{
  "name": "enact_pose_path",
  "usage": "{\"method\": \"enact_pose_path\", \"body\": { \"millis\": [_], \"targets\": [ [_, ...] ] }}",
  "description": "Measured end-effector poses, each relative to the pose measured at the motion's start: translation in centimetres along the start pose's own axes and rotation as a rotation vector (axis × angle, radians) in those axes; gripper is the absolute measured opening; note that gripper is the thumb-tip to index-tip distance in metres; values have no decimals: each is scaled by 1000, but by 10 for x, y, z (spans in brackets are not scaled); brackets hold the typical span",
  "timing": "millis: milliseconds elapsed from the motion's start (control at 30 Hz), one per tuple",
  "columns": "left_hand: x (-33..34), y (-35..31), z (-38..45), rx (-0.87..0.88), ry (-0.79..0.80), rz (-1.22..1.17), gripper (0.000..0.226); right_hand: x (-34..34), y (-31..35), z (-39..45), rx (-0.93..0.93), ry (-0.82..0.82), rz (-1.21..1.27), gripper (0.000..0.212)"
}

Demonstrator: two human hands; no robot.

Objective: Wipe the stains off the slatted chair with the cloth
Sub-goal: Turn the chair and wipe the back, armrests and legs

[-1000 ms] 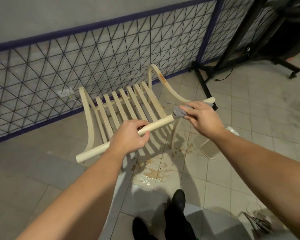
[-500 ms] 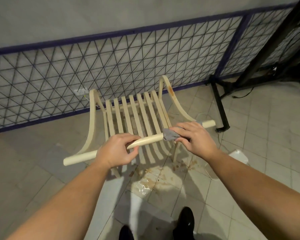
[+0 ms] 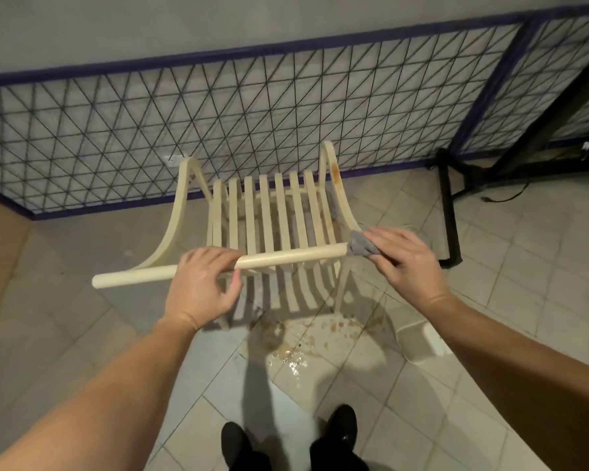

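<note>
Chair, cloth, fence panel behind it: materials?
Slatted chair: looks like cream-painted or lacquered wood; bent slats, round top rail, soft sheen. Moulded plastic can't be ruled out.
Cloth: grey woven or knit fabric, matte, bunched in soft folds.
Fence panel: thin dark metal wire mesh in a purple-painted frame, judging by rigid straight crossing strands.

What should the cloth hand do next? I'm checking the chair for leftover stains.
Probably lift the cloth from the top rail to the orange-brown stain on the far arm: the right hand wipes the rail's end while the left hand steadies it.
</note>
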State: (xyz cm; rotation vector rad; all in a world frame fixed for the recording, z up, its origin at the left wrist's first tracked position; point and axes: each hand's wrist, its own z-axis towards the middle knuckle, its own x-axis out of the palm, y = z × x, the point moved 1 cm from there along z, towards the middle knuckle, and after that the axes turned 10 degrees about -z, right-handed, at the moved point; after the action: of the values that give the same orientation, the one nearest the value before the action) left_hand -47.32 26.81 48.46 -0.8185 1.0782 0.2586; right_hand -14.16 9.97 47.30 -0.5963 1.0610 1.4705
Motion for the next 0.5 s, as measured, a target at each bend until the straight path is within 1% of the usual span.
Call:
{"method": "enact_pose_path", "body": {
  "millis": [67,100,167,200,233,300,367,433,500],
  "targets": [
    [9,-23,5,-19,18,0,38,6,11,4,-85,60,-2,43],
    [12,-36,9,-12,44,-7,39,8,12,5,-90,80,6,44],
    [18,-61,20,10,97,-23,42,9,9,4,-1,80,40,47],
    [21,-71,27,19,115,-27,43,6,9,3,86,71,79,47],
    [23,-81,34,21,131,-30,43,0,11,1,215,54,146,45],
    [31,-98,52,15,171,-44,43,-9,16,-8,572,-6,350,32],
    [41,-115,71,38,224,-77,40,-6,19,-23,889,-129,526,19],
    [51,-129,86,102,278,-121,37,6,18,-45,1094,-248,669,22],
    [61,-139,96,160,333,-166,34,19,24,-62,1226,-279,779,25]
  ]
}}
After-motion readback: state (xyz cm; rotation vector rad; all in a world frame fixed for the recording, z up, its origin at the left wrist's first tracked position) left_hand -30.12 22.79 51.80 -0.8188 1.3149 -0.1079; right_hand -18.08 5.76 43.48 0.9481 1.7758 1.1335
